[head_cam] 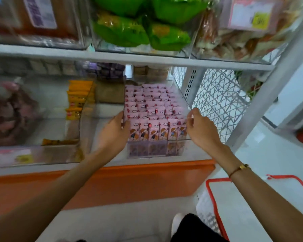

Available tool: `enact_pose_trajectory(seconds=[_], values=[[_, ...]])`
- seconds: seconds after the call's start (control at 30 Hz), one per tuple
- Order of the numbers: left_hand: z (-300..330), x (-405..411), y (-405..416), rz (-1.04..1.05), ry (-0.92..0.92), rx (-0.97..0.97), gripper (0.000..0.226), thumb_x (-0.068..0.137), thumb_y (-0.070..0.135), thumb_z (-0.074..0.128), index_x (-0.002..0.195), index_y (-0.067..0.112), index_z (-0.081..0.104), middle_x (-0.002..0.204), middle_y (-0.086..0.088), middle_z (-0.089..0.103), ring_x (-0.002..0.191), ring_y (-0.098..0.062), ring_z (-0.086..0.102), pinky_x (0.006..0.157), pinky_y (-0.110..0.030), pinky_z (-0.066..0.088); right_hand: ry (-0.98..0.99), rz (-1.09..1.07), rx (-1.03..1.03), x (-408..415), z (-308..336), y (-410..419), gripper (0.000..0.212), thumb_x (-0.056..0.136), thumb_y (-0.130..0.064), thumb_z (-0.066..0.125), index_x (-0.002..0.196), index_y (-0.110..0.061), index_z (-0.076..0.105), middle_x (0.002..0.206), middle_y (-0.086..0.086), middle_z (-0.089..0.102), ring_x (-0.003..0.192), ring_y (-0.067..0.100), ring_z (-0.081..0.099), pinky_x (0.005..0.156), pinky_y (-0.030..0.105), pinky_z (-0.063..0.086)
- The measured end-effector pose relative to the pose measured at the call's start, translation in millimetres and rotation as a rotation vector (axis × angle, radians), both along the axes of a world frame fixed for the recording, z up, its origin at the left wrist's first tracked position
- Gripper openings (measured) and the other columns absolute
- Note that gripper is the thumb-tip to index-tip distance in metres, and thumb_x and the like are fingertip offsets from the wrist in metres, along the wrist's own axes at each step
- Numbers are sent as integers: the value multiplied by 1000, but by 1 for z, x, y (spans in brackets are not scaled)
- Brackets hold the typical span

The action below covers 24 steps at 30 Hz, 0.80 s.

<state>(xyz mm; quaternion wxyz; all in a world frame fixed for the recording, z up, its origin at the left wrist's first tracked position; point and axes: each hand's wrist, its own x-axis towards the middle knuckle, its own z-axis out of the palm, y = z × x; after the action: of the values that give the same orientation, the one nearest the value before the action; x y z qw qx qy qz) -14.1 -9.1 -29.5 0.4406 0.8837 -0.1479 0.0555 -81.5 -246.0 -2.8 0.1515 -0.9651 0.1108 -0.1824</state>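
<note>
A clear plastic bin (pixel 147 151) full of pink snack packets (pixel 152 109) with a cartoon child on them sits on the lower white shelf (pixel 196 154). My left hand (pixel 115 130) grips the bin's left wall near the front, fingers curled over its edge. My right hand (pixel 199 126) pinches the bin's right wall near the front corner. Both forearms reach in from below.
Left of it stands another clear bin (pixel 73 151) with orange packets (pixel 77 100). The upper shelf (pixel 129 58) carries bins of green bags (pixel 140 27) and other snacks. A white mesh side panel (pixel 217 102) closes the right. A red-framed basket (pixel 252 198) stands on the floor.
</note>
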Motion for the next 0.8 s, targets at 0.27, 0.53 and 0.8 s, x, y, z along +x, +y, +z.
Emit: enact_pose_trajectory(seconds=[0.27,0.53,0.8], values=[[18,-8,-3,61,-32,1,20,100,30,38,85,31,50,70,14,57,59,2,54,46,-14,36,-19,-21,-5,2,2,5,17,98,-13,43,109,-7,55,71,2,61,39,5,43,31,11,31],[48,9,3,155,25,72,26,99,29,40,95,15,61,90,-5,68,80,-25,66,75,-44,56,-148,20,-4,10,33,11,15,93,-5,51,98,-7,65,68,-1,64,37,-1,43,37,11,36],[66,-20,22,79,-156,99,31,99,25,45,71,16,56,61,2,62,54,-19,60,51,-37,51,-103,16,-20,-23,48,11,17,97,-19,48,103,-14,63,54,-17,53,40,0,53,37,16,37]])
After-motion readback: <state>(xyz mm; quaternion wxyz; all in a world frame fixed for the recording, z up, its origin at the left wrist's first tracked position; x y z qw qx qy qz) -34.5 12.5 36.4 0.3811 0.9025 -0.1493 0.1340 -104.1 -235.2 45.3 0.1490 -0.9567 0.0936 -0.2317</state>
